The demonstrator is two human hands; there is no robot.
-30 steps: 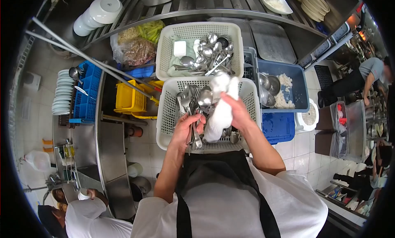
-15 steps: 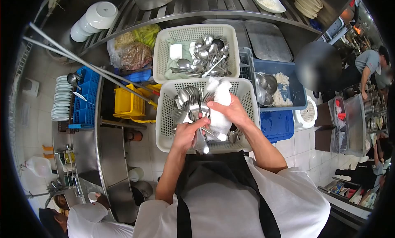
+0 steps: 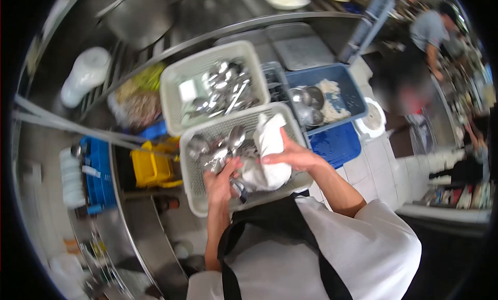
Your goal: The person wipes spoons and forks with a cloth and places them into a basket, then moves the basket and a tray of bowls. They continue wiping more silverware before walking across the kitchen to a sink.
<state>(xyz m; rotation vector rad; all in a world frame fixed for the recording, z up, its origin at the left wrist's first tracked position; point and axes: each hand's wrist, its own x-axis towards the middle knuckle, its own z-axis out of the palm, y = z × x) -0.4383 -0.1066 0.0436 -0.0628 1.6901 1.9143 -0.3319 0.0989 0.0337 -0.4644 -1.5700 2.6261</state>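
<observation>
My left hand (image 3: 220, 181) is closed around a bunch of metal cutlery (image 3: 213, 159), blurred by motion, above the nearer white perforated basket (image 3: 190, 192). Spoon bowls stick up past my fingers, and some handles point down toward me. In my right hand (image 3: 296, 155) is a white cloth (image 3: 273, 153), gripped with the thumb across it. The cloth hangs beside the cutlery, and its lower folds reach toward my left hand. A spoon (image 3: 237, 136) shows between the two hands. Just beyond, a second white basket (image 3: 170, 95) contains many spoons and a small white block (image 3: 188, 91).
To the right, a blue-grey tub (image 3: 358, 90) holds metal bowls and white food scraps, with a blue lid (image 3: 337, 147) below. Left are a yellow container (image 3: 150, 165), a blue rack (image 3: 98, 180) and stacked plates (image 3: 71, 178). A co-worker (image 3: 430, 32) stands at upper right.
The view has swung and tilted, shifting the baskets left. My hands have moved slightly apart, and the cloth now hangs lower beside the cutlery. A person at lower left has left view.
</observation>
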